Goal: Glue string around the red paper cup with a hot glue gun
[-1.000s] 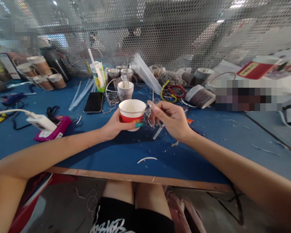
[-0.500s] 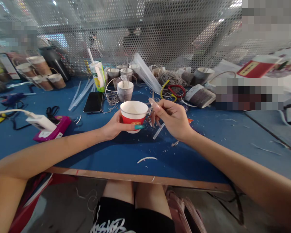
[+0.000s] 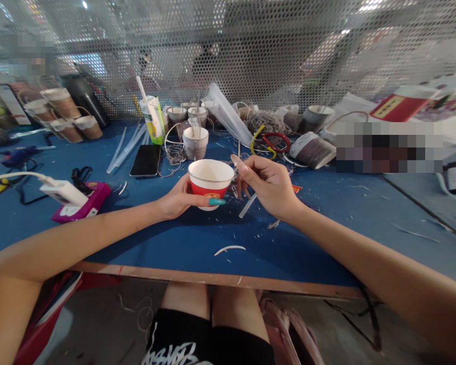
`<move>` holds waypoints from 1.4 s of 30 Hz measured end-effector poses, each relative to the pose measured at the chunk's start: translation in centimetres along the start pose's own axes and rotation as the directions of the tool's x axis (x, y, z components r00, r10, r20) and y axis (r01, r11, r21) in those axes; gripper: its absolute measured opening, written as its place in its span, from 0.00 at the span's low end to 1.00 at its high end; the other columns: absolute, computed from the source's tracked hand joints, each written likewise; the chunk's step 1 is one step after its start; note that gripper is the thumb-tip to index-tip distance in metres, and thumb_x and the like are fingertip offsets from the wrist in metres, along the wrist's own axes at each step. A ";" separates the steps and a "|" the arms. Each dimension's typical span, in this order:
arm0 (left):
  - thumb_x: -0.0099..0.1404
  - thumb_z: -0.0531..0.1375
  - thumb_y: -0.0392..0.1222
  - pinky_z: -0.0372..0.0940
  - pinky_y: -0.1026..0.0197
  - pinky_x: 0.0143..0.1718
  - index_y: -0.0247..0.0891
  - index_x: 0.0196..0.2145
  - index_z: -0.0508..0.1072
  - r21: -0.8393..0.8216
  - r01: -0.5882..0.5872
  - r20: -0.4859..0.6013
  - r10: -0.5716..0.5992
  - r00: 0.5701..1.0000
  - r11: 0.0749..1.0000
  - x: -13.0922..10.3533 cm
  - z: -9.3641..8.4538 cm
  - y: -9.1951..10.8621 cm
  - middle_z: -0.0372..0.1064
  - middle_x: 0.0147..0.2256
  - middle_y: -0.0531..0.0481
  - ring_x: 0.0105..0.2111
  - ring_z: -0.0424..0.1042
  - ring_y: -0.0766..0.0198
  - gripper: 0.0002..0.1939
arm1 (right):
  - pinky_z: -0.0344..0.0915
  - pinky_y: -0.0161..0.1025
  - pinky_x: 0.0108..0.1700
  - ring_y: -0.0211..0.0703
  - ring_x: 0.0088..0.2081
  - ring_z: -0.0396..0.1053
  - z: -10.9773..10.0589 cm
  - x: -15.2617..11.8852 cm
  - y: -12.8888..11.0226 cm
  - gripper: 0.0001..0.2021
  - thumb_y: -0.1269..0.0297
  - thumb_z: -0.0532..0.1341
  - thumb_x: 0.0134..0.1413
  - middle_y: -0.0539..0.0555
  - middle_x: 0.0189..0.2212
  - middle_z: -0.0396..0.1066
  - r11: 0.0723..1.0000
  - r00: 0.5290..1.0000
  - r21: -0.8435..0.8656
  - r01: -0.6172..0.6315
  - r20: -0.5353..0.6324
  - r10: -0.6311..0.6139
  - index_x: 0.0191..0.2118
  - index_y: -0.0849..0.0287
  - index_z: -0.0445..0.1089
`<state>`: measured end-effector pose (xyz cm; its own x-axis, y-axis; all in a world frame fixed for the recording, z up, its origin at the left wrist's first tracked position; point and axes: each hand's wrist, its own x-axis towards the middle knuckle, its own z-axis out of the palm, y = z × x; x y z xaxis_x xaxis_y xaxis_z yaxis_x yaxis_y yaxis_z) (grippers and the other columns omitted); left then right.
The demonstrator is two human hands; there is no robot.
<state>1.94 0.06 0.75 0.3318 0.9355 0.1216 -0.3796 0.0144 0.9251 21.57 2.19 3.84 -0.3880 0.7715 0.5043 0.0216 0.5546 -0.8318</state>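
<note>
A white paper cup with a red band [image 3: 209,189] is in my left hand [image 3: 177,196], its mouth up and tipped slightly toward me. My left thumb, with a long teal nail, lies across the red band. My right hand [image 3: 268,182] is beside the cup's right rim, thumb and forefinger pinched together. Whatever they hold is too small to make out. A thin pale stick [image 3: 239,147] shows just above those fingertips; I cannot tell if it is held. Below the right hand a clear glue stick [image 3: 247,207] slants down, its upper end hidden.
Behind stand a whitish small pot [image 3: 195,143], a phone [image 3: 146,160] and a drink carton [image 3: 153,119]. Red-handled scissors [image 3: 277,142] lie near tangled cord [image 3: 264,121]. A purple power strip [image 3: 81,203] is at left; a white curved scrap [image 3: 230,249] lies near the edge.
The cup has dropped very slightly and turned a little to the right. My right fingertips have shifted slightly left, closer to its rim.
</note>
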 end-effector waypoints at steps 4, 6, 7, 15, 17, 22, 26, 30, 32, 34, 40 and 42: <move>0.36 0.74 0.31 0.70 0.58 0.44 0.38 0.42 0.76 0.011 -0.004 0.003 0.004 1.000 1.000 -0.1 -0.1 -0.1 0.78 0.37 0.50 0.37 0.75 0.61 0.31 | 0.57 0.35 0.21 0.32 0.18 0.61 0.0 -0.1 0.1 0.23 0.42 0.62 0.57 0.46 0.17 0.65 1.000 1.000 -0.006 0.012 0.007 -0.012 0.23 0.56 0.63; 0.36 0.75 0.32 0.70 0.57 0.45 0.38 0.41 0.76 0.022 -0.006 -0.002 0.006 1.000 1.000 -0.1 -0.1 0.0 0.78 0.37 0.50 0.37 0.74 0.61 0.31 | 0.57 0.34 0.21 0.32 0.18 0.61 -0.1 -0.1 0.1 0.23 0.42 0.61 0.58 0.46 0.17 0.65 1.000 1.000 -0.017 0.020 0.002 -0.020 0.23 0.56 0.63; 0.36 0.75 0.33 0.71 0.57 0.44 0.38 0.41 0.76 0.028 -0.006 -0.005 0.006 1.000 1.000 -0.1 0.0 0.0 0.77 0.37 0.50 0.37 0.74 0.61 0.31 | 0.58 0.34 0.21 0.32 0.18 0.61 -0.1 -0.1 0.1 0.24 0.42 0.61 0.58 0.46 0.17 0.65 0.999 1.000 -0.027 0.027 -0.002 -0.027 0.23 0.57 0.63; 0.35 0.75 0.34 0.67 0.49 0.55 0.38 0.46 0.73 0.181 -0.135 -0.215 0.173 0.961 0.974 0.7 -0.4 -0.8 0.75 0.42 0.48 0.46 0.73 0.55 0.36 | 0.67 0.35 0.25 0.34 0.20 0.66 -0.3 -0.7 0.7 0.22 0.42 0.51 0.65 0.46 0.19 0.65 0.994 0.994 -0.091 0.064 -0.085 -0.071 0.32 0.56 0.65; 0.36 0.74 0.33 0.65 0.49 0.57 0.39 0.48 0.71 0.227 -0.186 -0.293 0.249 0.923 0.956 1.0 -0.7 -1.0 0.74 0.43 0.48 0.47 0.72 0.55 0.38 | 0.68 0.35 0.27 0.36 0.21 0.69 -0.5 -1.0 0.7 0.20 0.46 0.48 0.69 0.46 0.19 0.67 0.970 0.990 -0.214 0.115 -0.061 -0.130 0.36 0.56 0.65; 0.39 0.74 0.36 0.67 0.52 0.55 0.40 0.50 0.68 0.259 -0.263 -0.368 0.347 0.863 0.929 1.4 -1.3 -1.0 0.73 0.46 0.48 0.48 0.71 0.57 0.39 | 0.71 0.41 0.42 0.47 0.44 0.77 -1.5 -1.0 -1.3 0.17 0.57 0.48 0.68 0.60 0.46 0.77 0.659 0.923 -0.649 0.380 0.217 -0.318 0.51 0.59 0.67; 0.41 0.74 0.35 0.65 0.54 0.58 0.45 0.54 0.64 0.301 -0.365 -0.393 0.464 0.794 0.881 1.3 -1.2 -0.9 0.71 0.49 0.49 0.53 0.69 0.58 0.42 | 0.70 0.47 0.44 0.55 0.47 0.74 -3.3 0.4 -3.5 0.18 0.56 0.52 0.64 0.63 0.47 0.74 0.413 0.993 -0.906 0.095 0.058 -0.101 0.52 0.61 0.66; 0.39 0.74 0.33 0.66 0.55 0.56 0.46 0.57 0.61 0.179 -0.374 -0.376 0.414 0.829 0.910 1.3 -0.9 -0.9 0.70 0.51 0.48 0.53 0.69 0.58 0.47 | 0.69 0.51 0.40 0.64 0.42 0.72 -6.0 1.8 -4.0 0.22 0.54 0.65 0.48 0.69 0.44 0.70 0.096 0.927 -0.989 -0.111 -0.068 0.370 0.44 0.66 0.68; 0.39 0.73 0.33 0.66 0.54 0.55 0.44 0.57 0.62 0.096 -0.330 -0.370 0.342 0.864 0.939 1.4 -0.8 -0.8 0.70 0.51 0.48 0.52 0.69 0.57 0.47 | 0.69 0.47 0.37 0.59 0.37 0.72 -6.9 2.0 -3.6 0.22 0.60 0.68 0.42 0.71 0.45 0.68 0.031 0.811 -0.994 -0.107 -0.069 0.582 0.42 0.67 0.67; 0.41 0.71 0.33 0.67 0.53 0.52 0.43 0.57 0.63 0.030 -0.278 -0.338 0.271 0.901 0.960 1.4 -0.8 -0.6 0.72 0.48 0.48 0.49 0.71 0.58 0.45 | 0.68 0.43 0.32 0.51 0.31 0.72 -7.2 1.9 -3.1 0.24 0.64 0.68 0.40 0.73 0.49 0.66 0.005 0.742 -0.989 -0.145 -0.106 0.662 0.45 0.69 0.66; 0.45 0.68 0.34 0.69 0.57 0.45 0.44 0.56 0.65 -0.097 -0.187 -0.261 0.156 0.953 0.978 1.2 -0.5 0.0 0.75 0.40 0.52 0.41 0.74 0.62 0.39 | 0.65 0.45 0.31 0.66 0.37 0.73 -5.1 0.8 -1.7 0.30 0.62 0.70 0.42 0.80 0.44 0.67 -0.107 0.782 -0.960 -0.258 -0.272 0.560 0.49 0.78 0.65; 0.45 0.69 0.34 0.70 0.58 0.44 0.43 0.55 0.67 -0.121 -0.155 -0.256 0.120 0.959 0.980 1.3 -0.5 0.0 0.75 0.39 0.52 0.40 0.74 0.62 0.38 | 0.65 0.49 0.36 0.71 0.41 0.71 -4.6 0.4 -1.5 0.25 0.62 0.68 0.45 0.79 0.40 0.69 -0.166 0.819 -0.971 -0.172 -0.234 0.523 0.44 0.79 0.68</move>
<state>1.92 1.43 0.77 0.0514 0.9895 0.1354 -0.5282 -0.0881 0.8445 25.63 3.10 6.36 -0.0906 0.9954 0.0323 0.9579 0.0783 0.2763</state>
